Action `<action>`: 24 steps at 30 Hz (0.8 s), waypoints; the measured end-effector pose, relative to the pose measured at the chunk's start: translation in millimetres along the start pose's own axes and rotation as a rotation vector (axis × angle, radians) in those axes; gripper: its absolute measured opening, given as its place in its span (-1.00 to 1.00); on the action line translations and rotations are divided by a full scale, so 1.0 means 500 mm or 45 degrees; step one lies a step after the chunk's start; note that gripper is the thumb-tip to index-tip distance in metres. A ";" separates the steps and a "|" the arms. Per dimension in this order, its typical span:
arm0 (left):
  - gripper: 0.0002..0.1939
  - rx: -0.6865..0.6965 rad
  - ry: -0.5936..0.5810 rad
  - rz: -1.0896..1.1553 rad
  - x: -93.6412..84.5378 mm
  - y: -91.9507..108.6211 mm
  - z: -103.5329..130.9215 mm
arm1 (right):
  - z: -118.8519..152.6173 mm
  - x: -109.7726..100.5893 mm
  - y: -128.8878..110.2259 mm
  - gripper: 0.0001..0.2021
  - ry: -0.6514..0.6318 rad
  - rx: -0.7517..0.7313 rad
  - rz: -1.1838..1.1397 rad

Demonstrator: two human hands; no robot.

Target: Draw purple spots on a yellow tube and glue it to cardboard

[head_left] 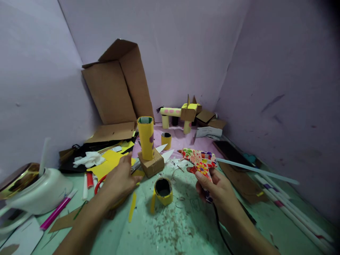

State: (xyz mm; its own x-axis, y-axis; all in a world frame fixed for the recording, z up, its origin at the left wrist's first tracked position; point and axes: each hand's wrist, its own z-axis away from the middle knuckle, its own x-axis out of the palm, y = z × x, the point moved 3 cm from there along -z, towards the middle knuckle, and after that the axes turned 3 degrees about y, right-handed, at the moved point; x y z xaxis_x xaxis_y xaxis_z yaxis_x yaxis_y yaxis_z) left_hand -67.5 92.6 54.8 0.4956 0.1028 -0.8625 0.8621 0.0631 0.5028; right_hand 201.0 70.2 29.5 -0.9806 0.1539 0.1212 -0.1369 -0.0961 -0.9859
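My right hand (219,186) is wrapped round the handle of a flower-patterned hot glue gun (200,161). A long clear glue stick (257,169) juts from its back, and the nozzle points left. My left hand (120,180) holds nothing, its fingers apart over yellow paper (110,163) and beside scissors (98,185) with red handles. Just right of that hand, a tall yellow tube (146,138) with purple spots stands on a small cardboard block (152,165). A short yellow tube (164,196) stands between my hands; another short yellow tube (166,141) is farther back.
A yellow cardboard animal figure (172,112) stands at the back, near a large open cardboard box (119,88). A white pot (42,191) and a purple marker (57,210) lie left. At right are a dark phone-like slab (231,154) and long white rods (289,209).
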 end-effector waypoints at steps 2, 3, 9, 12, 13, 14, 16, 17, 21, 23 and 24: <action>-0.52 -0.096 -0.110 -0.293 -0.020 0.012 0.024 | 0.002 -0.005 -0.005 -0.50 0.020 -0.024 -0.014; -0.58 -0.089 -0.205 -0.298 -0.024 0.022 0.038 | 0.004 -0.009 -0.008 -0.52 0.024 -0.047 -0.018; -0.40 0.086 -0.364 -0.005 0.031 0.077 0.095 | 0.015 -0.043 -0.017 -0.59 0.053 -0.210 0.052; -0.32 0.063 -0.222 0.338 0.073 0.077 0.101 | 0.024 -0.052 -0.016 -0.60 0.027 -0.256 0.107; -0.31 0.064 -0.179 0.465 0.086 0.075 0.102 | 0.028 -0.054 -0.014 -0.61 0.012 -0.256 0.106; -0.31 0.077 -0.143 0.574 0.098 0.075 0.103 | 0.031 -0.055 -0.013 -0.62 -0.007 -0.248 0.100; -0.39 0.153 -0.070 0.700 0.115 0.078 0.106 | 0.037 -0.057 -0.009 -0.62 -0.035 -0.215 0.090; -0.47 0.212 -0.044 0.712 0.122 0.082 0.108 | 0.040 -0.058 -0.007 -0.62 -0.041 -0.194 0.090; -0.69 0.348 -0.054 0.696 0.134 0.099 0.109 | 0.051 -0.068 -0.001 -0.60 -0.031 -0.134 0.080; -0.71 0.338 -0.117 0.702 0.133 0.105 0.106 | 0.059 -0.072 0.002 -0.65 -0.034 -0.115 0.091; -0.70 0.324 -0.135 0.702 0.131 0.106 0.104 | 0.064 -0.075 0.003 -0.66 -0.022 -0.102 0.099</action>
State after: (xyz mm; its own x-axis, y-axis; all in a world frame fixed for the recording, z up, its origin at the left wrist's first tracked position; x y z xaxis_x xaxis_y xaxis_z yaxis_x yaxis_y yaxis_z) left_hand 16.3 50.9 21.9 0.8720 -0.0474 -0.4871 0.4679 -0.2113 0.8581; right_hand 232.9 32.6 27.1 -0.9902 0.1319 0.0449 -0.0490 -0.0282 -0.9984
